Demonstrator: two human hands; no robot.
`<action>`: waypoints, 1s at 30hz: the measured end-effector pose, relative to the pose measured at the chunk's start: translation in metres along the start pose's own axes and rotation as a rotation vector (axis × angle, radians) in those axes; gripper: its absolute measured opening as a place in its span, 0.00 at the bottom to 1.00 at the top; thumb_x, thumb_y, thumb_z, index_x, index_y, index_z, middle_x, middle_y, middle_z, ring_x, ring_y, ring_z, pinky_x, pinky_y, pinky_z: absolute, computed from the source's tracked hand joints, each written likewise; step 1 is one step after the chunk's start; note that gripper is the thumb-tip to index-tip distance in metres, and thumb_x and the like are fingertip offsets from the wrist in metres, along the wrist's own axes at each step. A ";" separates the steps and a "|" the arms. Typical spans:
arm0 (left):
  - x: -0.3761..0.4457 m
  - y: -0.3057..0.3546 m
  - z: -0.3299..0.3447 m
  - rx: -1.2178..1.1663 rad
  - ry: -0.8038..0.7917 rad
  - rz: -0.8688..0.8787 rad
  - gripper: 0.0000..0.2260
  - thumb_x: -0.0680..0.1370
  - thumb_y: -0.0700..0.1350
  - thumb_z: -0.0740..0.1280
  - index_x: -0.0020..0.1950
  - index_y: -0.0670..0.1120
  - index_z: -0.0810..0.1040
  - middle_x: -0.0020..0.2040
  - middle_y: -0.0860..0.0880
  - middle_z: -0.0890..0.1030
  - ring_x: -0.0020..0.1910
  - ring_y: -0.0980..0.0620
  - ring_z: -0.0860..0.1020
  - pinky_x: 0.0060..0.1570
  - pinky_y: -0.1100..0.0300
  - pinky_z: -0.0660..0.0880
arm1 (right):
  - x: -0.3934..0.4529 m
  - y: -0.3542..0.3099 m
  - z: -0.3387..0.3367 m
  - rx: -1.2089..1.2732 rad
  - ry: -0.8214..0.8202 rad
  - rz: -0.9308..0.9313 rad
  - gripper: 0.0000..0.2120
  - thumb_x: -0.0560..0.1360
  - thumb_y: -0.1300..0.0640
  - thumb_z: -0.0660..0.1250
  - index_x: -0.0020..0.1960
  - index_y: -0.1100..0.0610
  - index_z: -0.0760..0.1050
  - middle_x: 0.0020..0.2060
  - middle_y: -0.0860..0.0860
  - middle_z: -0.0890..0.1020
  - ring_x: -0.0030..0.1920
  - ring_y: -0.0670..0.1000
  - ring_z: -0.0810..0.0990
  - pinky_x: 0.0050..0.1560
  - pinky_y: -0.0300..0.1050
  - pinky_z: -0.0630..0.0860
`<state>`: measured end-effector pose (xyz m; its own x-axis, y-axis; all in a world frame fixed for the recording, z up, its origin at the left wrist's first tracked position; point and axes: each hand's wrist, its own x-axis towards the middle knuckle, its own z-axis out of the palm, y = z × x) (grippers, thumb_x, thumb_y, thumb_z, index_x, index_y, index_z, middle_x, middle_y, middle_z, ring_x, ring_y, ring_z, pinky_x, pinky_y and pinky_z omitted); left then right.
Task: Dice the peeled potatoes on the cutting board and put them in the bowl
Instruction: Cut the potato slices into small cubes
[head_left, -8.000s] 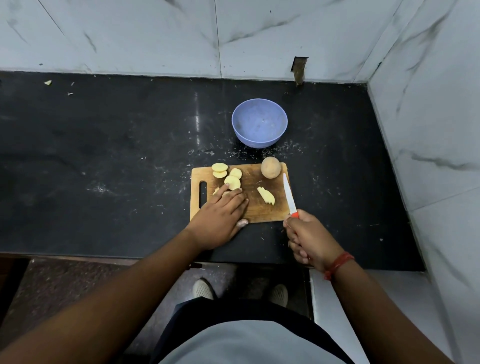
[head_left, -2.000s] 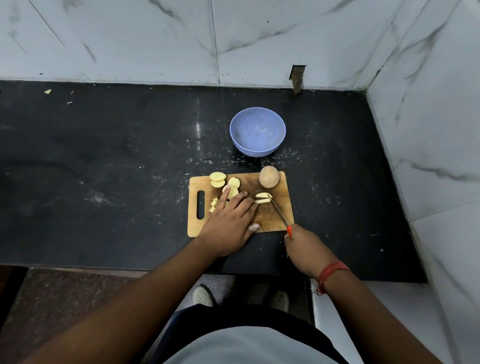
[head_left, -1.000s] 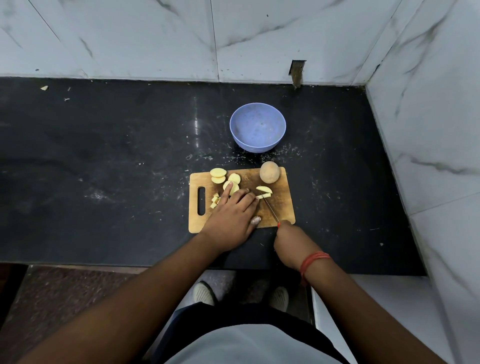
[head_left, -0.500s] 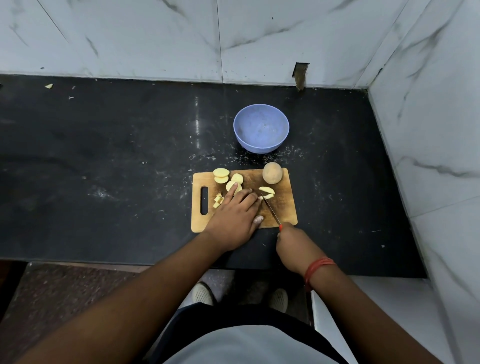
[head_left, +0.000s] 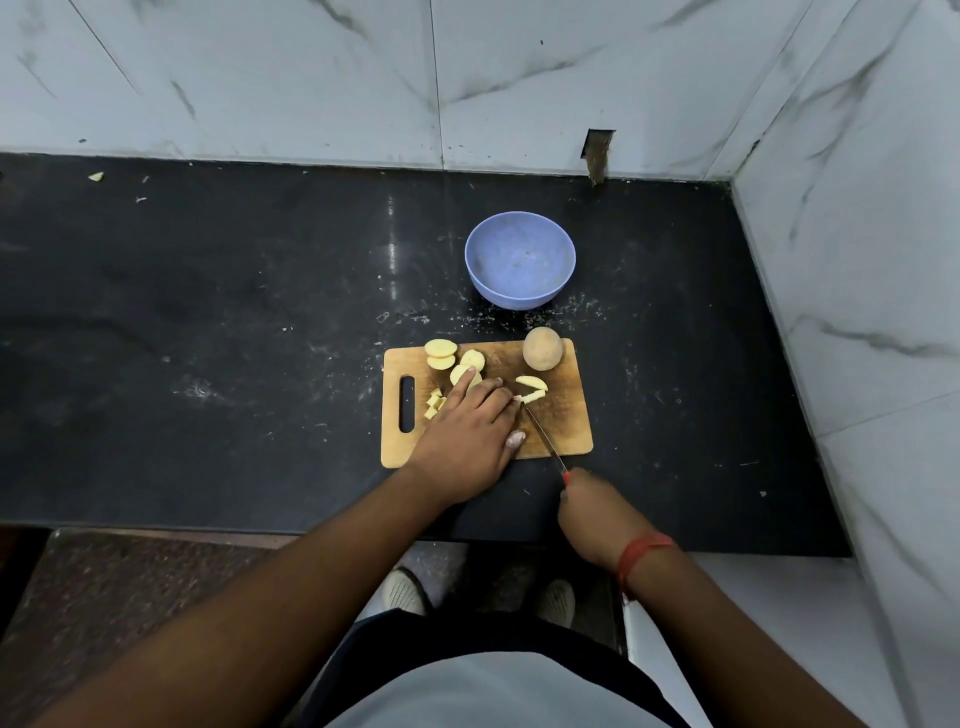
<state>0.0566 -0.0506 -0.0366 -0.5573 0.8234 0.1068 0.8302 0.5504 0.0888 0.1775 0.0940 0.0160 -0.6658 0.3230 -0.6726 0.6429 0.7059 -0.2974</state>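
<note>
Left grip lies flat on potato slices on the board; right grip clasps the knife beside it. Whole potato and bowl stand beyond.

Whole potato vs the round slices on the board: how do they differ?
The whole potato is uncut, round and tan; the round slices are flat, thin and pale yellow. The potato sits alone at the cutting board's far right corner; the slices overlap at its far left. Both rest on the board, untouched.
</note>
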 end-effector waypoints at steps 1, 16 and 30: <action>0.000 0.001 0.000 0.002 0.001 -0.006 0.24 0.84 0.56 0.53 0.71 0.43 0.75 0.67 0.47 0.76 0.74 0.46 0.66 0.79 0.45 0.50 | -0.003 0.007 -0.002 0.035 -0.033 -0.015 0.09 0.80 0.62 0.55 0.56 0.62 0.71 0.48 0.57 0.79 0.46 0.56 0.79 0.38 0.42 0.69; 0.026 0.018 0.004 0.068 -0.015 0.106 0.25 0.83 0.57 0.54 0.73 0.42 0.73 0.68 0.45 0.75 0.71 0.44 0.68 0.78 0.41 0.53 | -0.025 0.032 -0.049 0.837 -0.194 0.055 0.08 0.80 0.57 0.55 0.49 0.58 0.71 0.24 0.49 0.66 0.20 0.47 0.61 0.21 0.34 0.57; 0.017 0.007 -0.005 0.103 -0.024 0.072 0.20 0.84 0.56 0.54 0.60 0.44 0.77 0.55 0.49 0.76 0.60 0.44 0.73 0.76 0.35 0.51 | -0.018 0.032 -0.045 0.844 -0.209 0.047 0.08 0.80 0.56 0.55 0.48 0.57 0.71 0.25 0.49 0.66 0.20 0.47 0.61 0.23 0.35 0.57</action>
<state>0.0529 -0.0332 -0.0291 -0.4967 0.8636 0.0858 0.8658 0.5000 -0.0210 0.1926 0.1392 0.0489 -0.6020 0.1595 -0.7824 0.7886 -0.0348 -0.6139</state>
